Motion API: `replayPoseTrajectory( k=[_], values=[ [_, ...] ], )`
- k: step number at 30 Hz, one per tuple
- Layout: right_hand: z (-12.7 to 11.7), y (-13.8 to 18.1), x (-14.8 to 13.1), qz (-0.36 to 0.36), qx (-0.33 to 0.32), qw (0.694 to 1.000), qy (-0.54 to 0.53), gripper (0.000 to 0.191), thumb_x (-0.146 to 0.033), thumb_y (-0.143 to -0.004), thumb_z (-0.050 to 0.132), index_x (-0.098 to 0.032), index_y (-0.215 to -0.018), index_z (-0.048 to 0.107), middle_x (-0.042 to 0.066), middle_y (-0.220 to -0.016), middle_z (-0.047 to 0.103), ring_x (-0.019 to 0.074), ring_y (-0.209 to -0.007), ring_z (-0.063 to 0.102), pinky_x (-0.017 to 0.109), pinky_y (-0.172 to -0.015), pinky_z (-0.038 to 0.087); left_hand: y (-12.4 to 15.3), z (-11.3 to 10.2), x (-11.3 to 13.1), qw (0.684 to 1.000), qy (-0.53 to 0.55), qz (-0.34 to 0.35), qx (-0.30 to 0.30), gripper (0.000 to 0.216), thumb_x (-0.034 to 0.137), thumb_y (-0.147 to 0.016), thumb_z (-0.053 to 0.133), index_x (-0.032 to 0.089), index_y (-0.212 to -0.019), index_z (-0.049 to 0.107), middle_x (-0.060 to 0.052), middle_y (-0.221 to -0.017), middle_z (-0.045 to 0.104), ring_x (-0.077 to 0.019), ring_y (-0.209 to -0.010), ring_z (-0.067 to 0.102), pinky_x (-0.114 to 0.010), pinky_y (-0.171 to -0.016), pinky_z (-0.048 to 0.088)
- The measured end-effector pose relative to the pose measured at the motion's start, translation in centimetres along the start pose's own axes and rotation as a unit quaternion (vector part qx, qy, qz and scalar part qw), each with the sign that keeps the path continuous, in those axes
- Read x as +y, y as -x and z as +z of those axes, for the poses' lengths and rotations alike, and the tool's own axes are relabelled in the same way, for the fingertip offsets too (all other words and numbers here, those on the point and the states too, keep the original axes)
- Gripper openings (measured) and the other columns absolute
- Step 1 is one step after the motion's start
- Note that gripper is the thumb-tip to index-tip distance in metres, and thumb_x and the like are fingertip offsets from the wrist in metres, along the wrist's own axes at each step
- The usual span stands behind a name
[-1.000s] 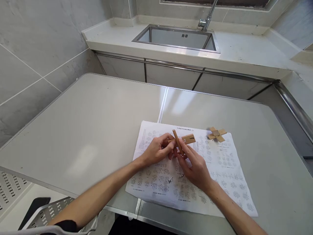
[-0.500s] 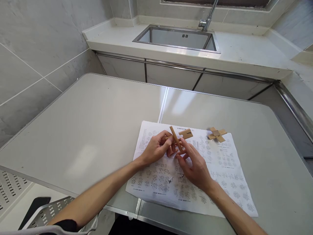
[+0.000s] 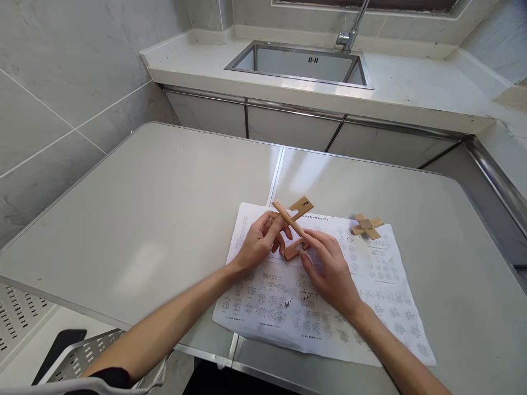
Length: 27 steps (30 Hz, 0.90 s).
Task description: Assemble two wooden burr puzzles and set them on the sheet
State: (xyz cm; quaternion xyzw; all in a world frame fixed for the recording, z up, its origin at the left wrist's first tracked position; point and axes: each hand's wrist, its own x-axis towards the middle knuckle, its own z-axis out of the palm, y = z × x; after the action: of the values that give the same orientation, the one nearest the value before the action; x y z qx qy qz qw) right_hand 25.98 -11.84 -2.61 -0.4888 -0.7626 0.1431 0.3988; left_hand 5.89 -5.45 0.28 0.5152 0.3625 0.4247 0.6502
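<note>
My left hand (image 3: 263, 236) pinches crossed wooden puzzle pieces just above the printed sheet. One of them, a flat notched piece (image 3: 302, 206) marked "3", points up and to the right. A narrow wooden piece (image 3: 288, 218) slants across it toward my right hand (image 3: 329, 260). Between the thumb and fingers of my right hand is the end of a lower notched wooden piece (image 3: 293, 251); its far end is partly hidden. The printed instruction sheet (image 3: 280, 329) lies beneath both hands, covered with small diagrams.
An assembled wooden cross puzzle (image 3: 366, 226) rests on the sheet's upper right corner. The pale folding table (image 3: 123, 208) has a metal seam down its middle. Beyond it stand a counter with a sink (image 3: 300, 63) and a faucet (image 3: 349, 38). A perforated grey chair (image 3: 88, 351) is at lower left.
The wooden pieces have turned in my hands: the "3" piece now points higher and further left, and the narrow piece leans flatter. The lower notched piece shows more clearly.
</note>
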Motion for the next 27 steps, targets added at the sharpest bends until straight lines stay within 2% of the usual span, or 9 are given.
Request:
replayPoseTrajectory(
  k=[5, 10, 18, 23, 27],
  values=[
    [0.35, 0.22, 0.72, -0.010, -0.016, 1.000, 0.007, 0.047, -0.018, -0.103, 0.064, -0.029, -0.148, 0.058, 0.013, -0.137, 0.068, 0.0351, -0.136, 0.057, 0.065, -0.111, 0.053, -0.01, 0.04, 0.03, 1.000, 0.000, 0.000, -0.001, 0.035, 0.053, -0.106, 0.057, 0.018, -0.100, 0.055, 0.000, -0.086, 0.068, -0.0069, -0.051, 0.060, -0.021, -0.051, 0.044],
    [0.32, 0.26, 0.96, -0.010, -0.026, 1.000, 0.008, 0.043, -0.021, -0.105, 0.063, -0.030, -0.147, 0.060, 0.013, -0.130, 0.070, 0.0357, -0.128, 0.059, 0.065, -0.107, 0.054, -0.06, 0.00, -0.09, 1.000, -0.006, 0.000, 0.001, 0.035, 0.054, -0.106, 0.058, 0.019, -0.101, 0.055, 0.000, -0.090, 0.069, -0.0070, -0.051, 0.062, -0.022, -0.051, 0.044],
    [0.31, 0.58, 1.11, 0.022, -0.040, 0.999, 0.012, 0.025, -0.025, -0.102, 0.069, -0.026, -0.127, 0.068, 0.013, -0.116, 0.068, 0.0339, -0.113, 0.060, 0.055, -0.093, 0.059, -0.06, -0.14, -0.28, 1.000, -0.017, 0.001, -0.007, 0.036, 0.054, -0.107, 0.056, 0.018, -0.103, 0.057, -0.001, -0.093, 0.069, -0.0060, -0.052, 0.061, -0.022, -0.051, 0.041],
    [0.22, 0.53, 1.00, 0.021, -0.049, 0.998, 0.015, 0.022, -0.026, -0.104, 0.066, -0.025, -0.126, 0.068, 0.012, -0.110, 0.070, 0.0324, -0.104, 0.062, 0.053, -0.088, 0.057, -0.07, -0.13, -0.26, 1.000, -0.023, 0.003, -0.007, 0.036, 0.054, -0.107, 0.056, 0.018, -0.104, 0.057, -0.001, -0.094, 0.069, -0.0059, -0.051, 0.061, -0.021, -0.051, 0.043],
    [0.09, 0.31, 0.65, 0.005, -0.063, 0.998, 0.010, 0.009, -0.025, -0.105, 0.065, -0.024, -0.113, 0.069, 0.010, -0.100, 0.071, 0.0293, -0.095, 0.063, 0.049, -0.083, 0.057, -0.03, -0.08, -0.35, 1.000, -0.029, 0.009, 0.000, 0.036, 0.054, -0.106, 0.057, 0.018, -0.106, 0.058, -0.001, -0.093, 0.070, -0.0062, -0.051, 0.061, -0.021, -0.051, 0.045]
  ],
)
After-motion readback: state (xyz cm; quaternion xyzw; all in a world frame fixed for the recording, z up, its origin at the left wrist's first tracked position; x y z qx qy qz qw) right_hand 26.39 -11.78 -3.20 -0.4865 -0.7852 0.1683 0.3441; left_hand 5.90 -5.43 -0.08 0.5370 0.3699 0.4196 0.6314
